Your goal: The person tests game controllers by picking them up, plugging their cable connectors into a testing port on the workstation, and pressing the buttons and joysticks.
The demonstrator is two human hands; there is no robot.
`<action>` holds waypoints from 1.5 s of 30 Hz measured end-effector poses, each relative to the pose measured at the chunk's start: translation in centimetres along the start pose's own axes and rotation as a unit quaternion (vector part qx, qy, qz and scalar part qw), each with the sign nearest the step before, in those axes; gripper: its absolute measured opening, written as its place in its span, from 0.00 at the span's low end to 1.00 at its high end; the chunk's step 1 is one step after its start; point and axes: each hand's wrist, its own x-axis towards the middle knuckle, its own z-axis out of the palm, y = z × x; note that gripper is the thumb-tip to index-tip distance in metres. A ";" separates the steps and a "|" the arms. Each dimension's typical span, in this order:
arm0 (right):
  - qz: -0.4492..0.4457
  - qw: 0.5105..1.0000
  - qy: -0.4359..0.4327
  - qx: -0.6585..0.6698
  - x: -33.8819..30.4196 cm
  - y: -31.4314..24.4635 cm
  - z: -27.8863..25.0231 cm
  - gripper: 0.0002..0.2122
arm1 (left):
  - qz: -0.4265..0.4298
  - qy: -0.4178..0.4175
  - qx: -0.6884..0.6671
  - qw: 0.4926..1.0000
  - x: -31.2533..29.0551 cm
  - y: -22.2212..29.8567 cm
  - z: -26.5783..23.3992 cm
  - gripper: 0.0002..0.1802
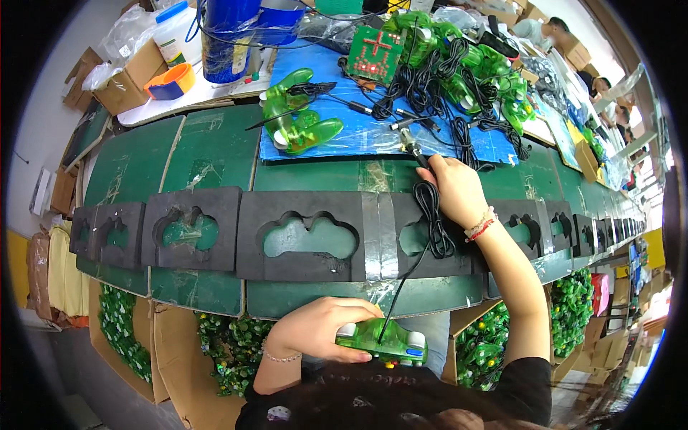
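My left hand is closed around a see-through green game controller close to my body. A thin black cord runs up from the controller to a bundled cable hanging under my right hand. The right fingers pinch the cable's plug, which points at a metal-ended connector on the blue board. Whether the two are joined, I cannot tell. Beyond it, a green circuit board shows lit red lights in a cross and a lower cluster.
Another green controller lies on the blue board's left, with several more piled at right. Black foam holders with cut-outs line the green conveyor. Boxes of green controllers stand below. Other people sit at far right.
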 end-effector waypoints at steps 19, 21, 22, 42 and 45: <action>0.064 0.993 -0.047 0.091 1.7 1.2 -0.2 0.23 | -0.009 -0.033 -0.008 0.999 1.3 0.3 0.0 0.30; 0.050 0.993 -0.050 0.090 1.5 1.7 -1.4 0.19 | -0.005 -0.038 -0.012 0.999 1.6 0.3 0.4 0.30; 0.056 0.981 -0.027 0.185 1.7 0.9 -2.6 0.16 | -0.005 -0.035 -0.014 0.999 1.5 0.3 0.4 0.30; -0.204 0.837 0.390 0.325 -10.1 -5.8 -17.1 0.12 | -0.003 -0.031 -0.028 0.999 3.0 0.7 1.0 0.29; -0.321 0.739 0.469 0.362 -9.1 -7.2 -16.9 0.16 | -0.024 -0.033 -0.060 0.997 2.1 0.8 1.0 0.29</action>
